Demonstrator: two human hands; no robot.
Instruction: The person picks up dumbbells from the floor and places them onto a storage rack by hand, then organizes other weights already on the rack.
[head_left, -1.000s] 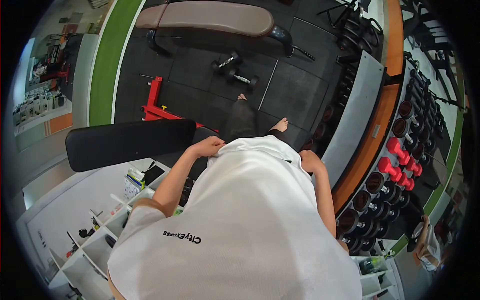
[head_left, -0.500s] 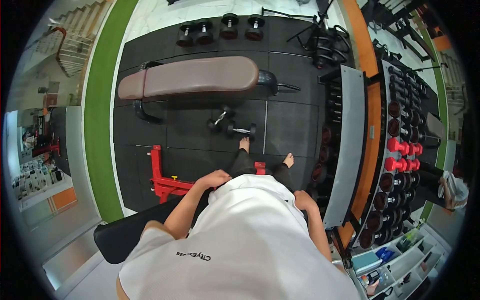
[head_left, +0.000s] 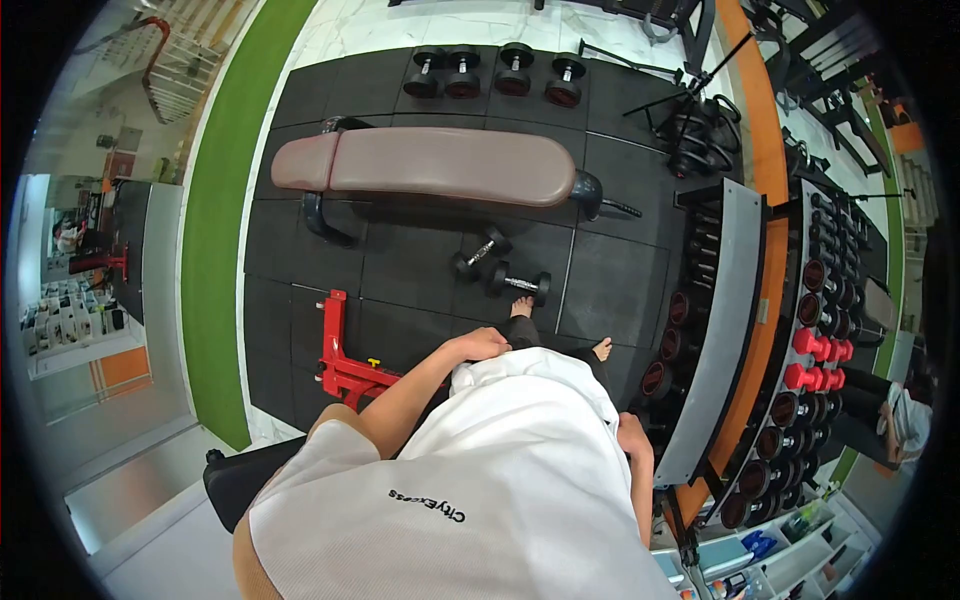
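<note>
My left hand [head_left: 478, 344] is at my lap beside the hem of my white shirt [head_left: 530, 460]. Its fingers are curled, and whatever lies under them is hidden. At my right hip rests my right hand [head_left: 632, 435], close against the side of the shirt, with its fingers mostly out of sight. Beyond my feet, two dumbbells lie on the black mat: one is angled [head_left: 482, 253], and the other dumbbell [head_left: 520, 284] almost touches my left foot [head_left: 522, 307]. I am seated on a black bench [head_left: 240, 483] with a red metal frame [head_left: 345, 365].
A brown padded bench [head_left: 450, 165] stands across the mat ahead. Several dumbbells [head_left: 515, 70] line the far edge. To my right is a dumbbell rack [head_left: 712, 330] beside an orange-framed mirror [head_left: 765, 310]. Green turf [head_left: 215, 250] runs along the left.
My view has turned, so the room and body appear shifted to the right and slightly down. Both hands remain near the waist; the dumbbells and benches have not moved.
</note>
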